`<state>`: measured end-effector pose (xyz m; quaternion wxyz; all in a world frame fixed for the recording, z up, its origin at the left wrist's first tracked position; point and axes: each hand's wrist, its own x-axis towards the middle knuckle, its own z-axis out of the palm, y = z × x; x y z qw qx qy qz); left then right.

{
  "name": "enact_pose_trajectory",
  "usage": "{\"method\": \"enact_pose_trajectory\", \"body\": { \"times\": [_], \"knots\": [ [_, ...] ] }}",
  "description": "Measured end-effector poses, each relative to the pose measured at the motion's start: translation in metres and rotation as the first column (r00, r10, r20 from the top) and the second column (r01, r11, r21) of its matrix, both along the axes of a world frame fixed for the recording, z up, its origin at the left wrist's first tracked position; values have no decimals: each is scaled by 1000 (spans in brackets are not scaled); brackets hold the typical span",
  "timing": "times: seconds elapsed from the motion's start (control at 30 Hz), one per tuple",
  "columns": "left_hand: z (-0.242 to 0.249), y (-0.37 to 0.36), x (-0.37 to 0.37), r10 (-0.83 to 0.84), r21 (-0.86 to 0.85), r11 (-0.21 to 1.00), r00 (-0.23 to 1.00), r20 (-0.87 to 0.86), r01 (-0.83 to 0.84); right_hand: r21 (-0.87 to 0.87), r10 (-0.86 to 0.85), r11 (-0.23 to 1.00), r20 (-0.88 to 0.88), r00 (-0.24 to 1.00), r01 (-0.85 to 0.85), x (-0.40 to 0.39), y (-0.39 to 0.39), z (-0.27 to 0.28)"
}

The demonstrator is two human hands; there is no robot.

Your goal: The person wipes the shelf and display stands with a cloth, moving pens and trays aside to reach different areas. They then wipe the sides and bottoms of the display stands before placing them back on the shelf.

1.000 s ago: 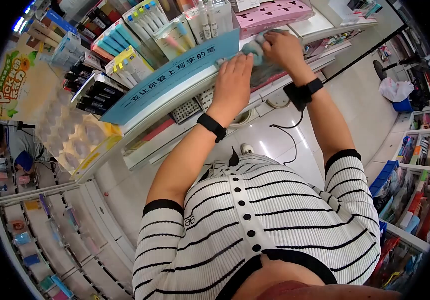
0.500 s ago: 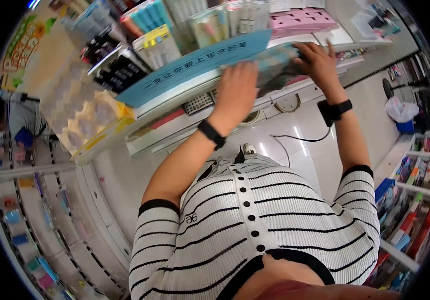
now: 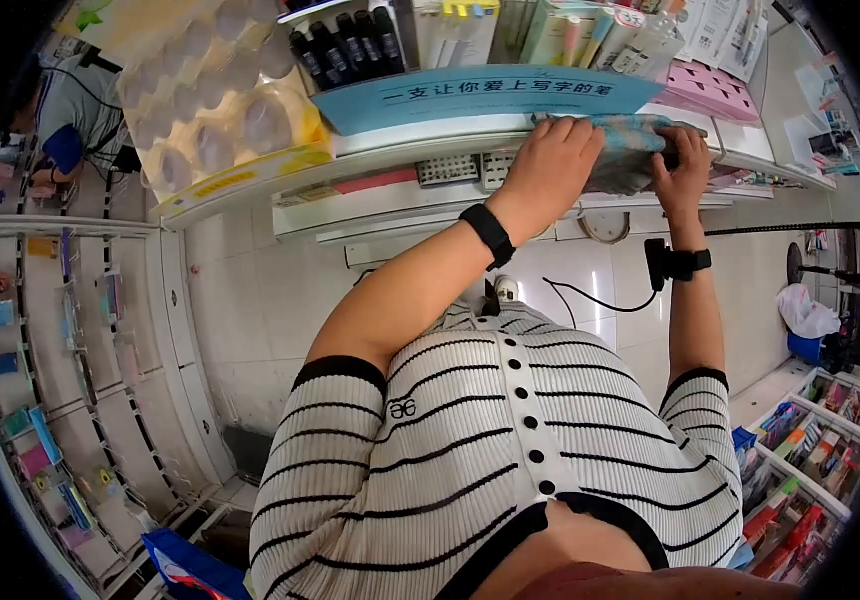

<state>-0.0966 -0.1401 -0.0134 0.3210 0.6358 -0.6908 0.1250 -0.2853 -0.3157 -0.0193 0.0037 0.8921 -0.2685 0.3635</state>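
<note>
- Seemed, by judgement, to be midway through handling the teal-and-grey cloth (image 3: pixel 622 168), with both hands at work on it together.
- Found that cloth bunched at the front edge of the bench (image 3: pixel 420 139), between the hands, apparently drooping a little over the edge.
- Laid the left hand (image 3: pixel 553 168) over the cloth's left part, with fingers close together and slightly bent; could not tell whether gripping or only pressing.
- Curled the right hand (image 3: pixel 682 165) round the other end, with thumb and fingers nearly closed on the fabric.
- Had the blue sign (image 3: pixel 490 98) just behind the cloth and the pink box (image 3: pixel 707 92) beyond the right hand.
- Probably called, for any further shift of the cloth, for steady control at both ends and care not to knock the sign.
</note>
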Motion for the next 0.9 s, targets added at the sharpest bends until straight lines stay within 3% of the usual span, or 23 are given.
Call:
{"method": "enact_pose_trajectory", "body": {
  "times": [0.07, 0.13, 0.43, 0.57, 0.77, 0.83, 0.9],
  "knots": [
    [0, 11, 8, 9, 14, 1000, 1000, -19, -9, 6, -1, 1000, 1, 1000, 1, 13, 15, 1],
    [1, 24, 20, 60, -88, 994, 998, 27, -57, -33, -24, 999, 16, 1000, 24, 29, 29, -3],
    [0, 82, 67, 172, -86, 981, 985, -35, -174, -76, -45, 996, -16, 999, 44, 87, 102, -6],
    [5, 112, 90, 267, 34, 964, 963, -44, -266, -50, 17, 999, -5, 1000, -17, 113, 136, 1],
    [14, 153, 122, 357, 35, 933, 934, 15, -358, 36, 181, 983, -22, 983, -180, 152, 180, 17],
    [15, 153, 120, 353, 40, 934, 934, 53, -355, 23, 268, 963, 46, 962, -269, 158, 185, 18],
    [15, 151, 120, 357, 44, 931, 930, 91, -362, 17, 251, 967, 68, 966, -252, 155, 177, 13]
  ]
}}
